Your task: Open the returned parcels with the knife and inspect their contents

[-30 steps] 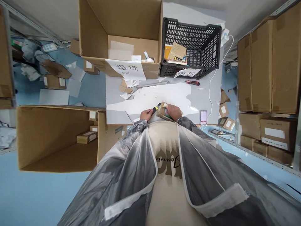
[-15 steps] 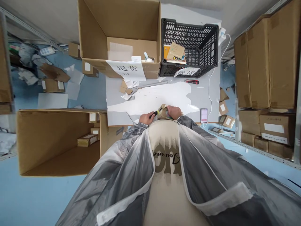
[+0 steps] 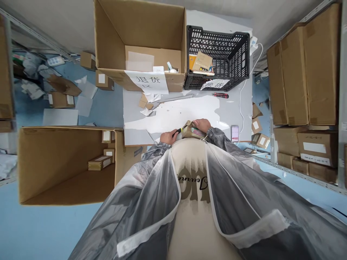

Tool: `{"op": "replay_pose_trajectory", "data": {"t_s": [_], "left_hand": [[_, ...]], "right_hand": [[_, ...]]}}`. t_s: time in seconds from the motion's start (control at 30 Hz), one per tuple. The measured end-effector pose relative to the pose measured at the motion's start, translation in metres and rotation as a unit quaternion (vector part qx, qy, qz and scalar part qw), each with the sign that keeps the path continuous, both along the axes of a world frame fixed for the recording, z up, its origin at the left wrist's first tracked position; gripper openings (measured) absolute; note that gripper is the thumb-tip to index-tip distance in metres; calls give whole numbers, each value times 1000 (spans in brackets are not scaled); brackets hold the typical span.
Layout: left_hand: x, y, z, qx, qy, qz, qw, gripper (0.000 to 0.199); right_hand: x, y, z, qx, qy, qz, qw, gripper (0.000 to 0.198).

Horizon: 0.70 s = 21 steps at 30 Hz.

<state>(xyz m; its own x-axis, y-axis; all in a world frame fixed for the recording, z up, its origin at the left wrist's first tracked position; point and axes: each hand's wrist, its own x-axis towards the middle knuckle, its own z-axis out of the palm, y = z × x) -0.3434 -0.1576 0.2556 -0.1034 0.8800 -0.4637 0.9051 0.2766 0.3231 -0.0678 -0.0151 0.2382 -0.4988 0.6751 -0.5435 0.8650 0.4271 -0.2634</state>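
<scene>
My left hand (image 3: 167, 137) is closed around a black and yellow utility knife (image 3: 178, 131), its tip end against a small cardboard box (image 3: 187, 133). The box is close to my body at the table's front edge, with its lower part hidden by my shirt. My right hand (image 3: 202, 125) grips the upper right edge of the box with bent fingers. Between that hand and my shirt, pinkish and green contents (image 3: 197, 132) show in the box's open side; their kind is too small to tell.
On the white table (image 3: 187, 110) stand a large carton (image 3: 114, 74) and a black plastic crate (image 3: 230, 54) holding small boxes. A red-black cutter (image 3: 221, 95), a phone (image 3: 234, 133) with a cable and paper scraps (image 3: 146, 104) lie there. Another open carton (image 3: 65, 162) stands left; stacked cartons (image 3: 295, 79) fill the right.
My right hand has moved up to the box's far edge, and more of the coloured contents shows. My left hand and the knife have barely moved.
</scene>
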Motion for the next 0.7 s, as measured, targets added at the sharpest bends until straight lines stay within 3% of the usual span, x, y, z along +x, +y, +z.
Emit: {"op": "replay_pose_trajectory", "data": {"t_s": [0.07, 0.2, 0.33, 0.57, 0.7], "left_hand": [[-2, -2, -2, 5, -4, 19, 1000, 49], [-7, -6, -5, -2, -17, -7, 1000, 52], [-9, -5, -8, -29, -16, -5, 999, 54], [-30, -4, -25, -64, -95, 111, 987, 60], [-50, -6, -38, -76, -76, 164, 981, 62]], "right_hand": [[1, 6, -4, -7, 10, -27, 1000, 52], [6, 13, -10, -24, -2, -126, 992, 71], [16, 18, -11, -33, 16, -144, 989, 72], [41, 5, -19, 22, 64, -99, 993, 65], [73, -17, -34, 41, 107, -155, 981, 64]]}}
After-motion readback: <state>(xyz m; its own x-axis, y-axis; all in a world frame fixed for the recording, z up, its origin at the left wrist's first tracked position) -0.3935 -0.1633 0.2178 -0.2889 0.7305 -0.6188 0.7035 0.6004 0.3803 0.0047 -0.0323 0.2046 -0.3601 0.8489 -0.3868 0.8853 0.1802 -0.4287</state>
